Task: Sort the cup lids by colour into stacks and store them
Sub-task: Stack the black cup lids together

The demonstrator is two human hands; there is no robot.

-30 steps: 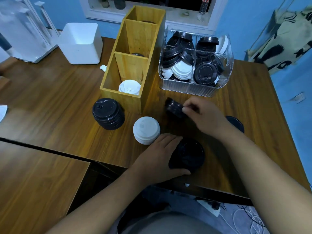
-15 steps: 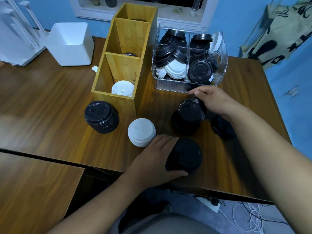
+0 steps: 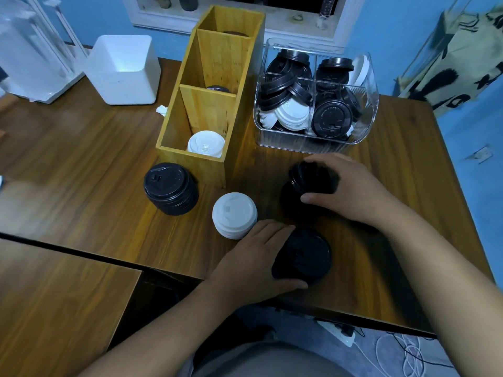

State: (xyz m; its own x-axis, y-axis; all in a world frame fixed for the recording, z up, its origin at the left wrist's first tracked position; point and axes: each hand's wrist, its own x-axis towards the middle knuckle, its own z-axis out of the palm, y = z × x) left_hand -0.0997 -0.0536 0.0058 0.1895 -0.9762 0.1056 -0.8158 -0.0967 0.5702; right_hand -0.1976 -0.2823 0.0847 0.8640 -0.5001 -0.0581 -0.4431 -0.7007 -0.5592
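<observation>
On table point(image 3: 81, 164), left hand point(image 3: 253, 262) grips near black stack point(image 3: 307, 257), right hand point(image 3: 351, 186) blurred black stack point(image 3: 310, 178).

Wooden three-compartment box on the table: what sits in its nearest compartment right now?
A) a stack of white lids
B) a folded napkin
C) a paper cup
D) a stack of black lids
A: white round plastic lids show inside the near compartment of the tall wooden box.
</observation>
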